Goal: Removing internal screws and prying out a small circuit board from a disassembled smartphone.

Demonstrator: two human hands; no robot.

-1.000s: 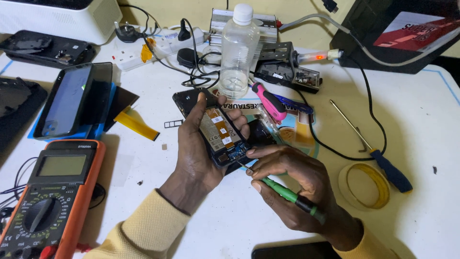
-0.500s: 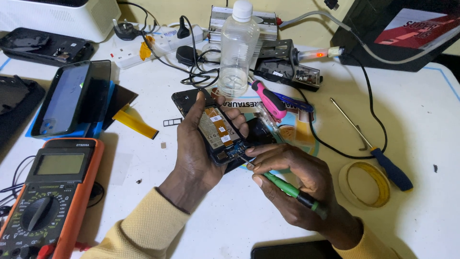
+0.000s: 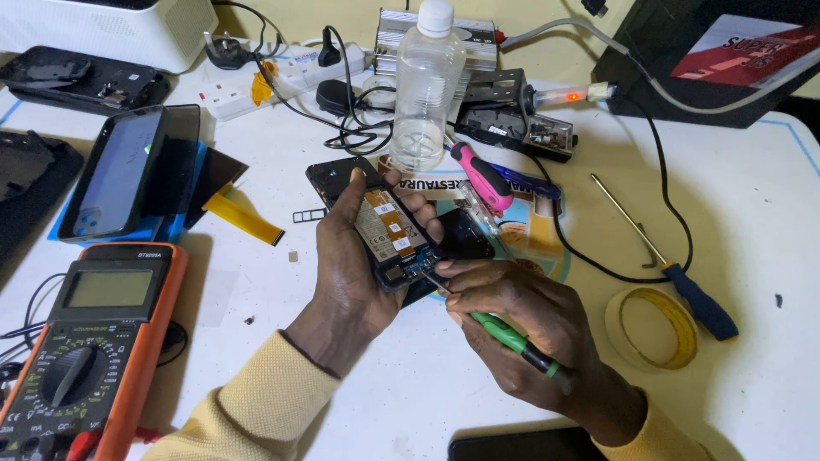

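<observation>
Hands meet over the middle of the white worktable (image 3: 752, 222) in the head view. The left hand (image 3: 354, 265) is wrapped around an opened smartphone (image 3: 389, 229), fingers curled over its far edge, back cover off and battery and circuit board facing up. Its long axis runs diagonally, top end toward the upper left, lower end toward the right hand (image 3: 521, 320). That hand is closed around a green-handled screwdriver (image 3: 504, 335), its tip touching the board at the phone's lower end. A clear plastic bottle (image 3: 424, 85) stands behind; an orange multimeter (image 3: 85, 341) lies at left.
</observation>
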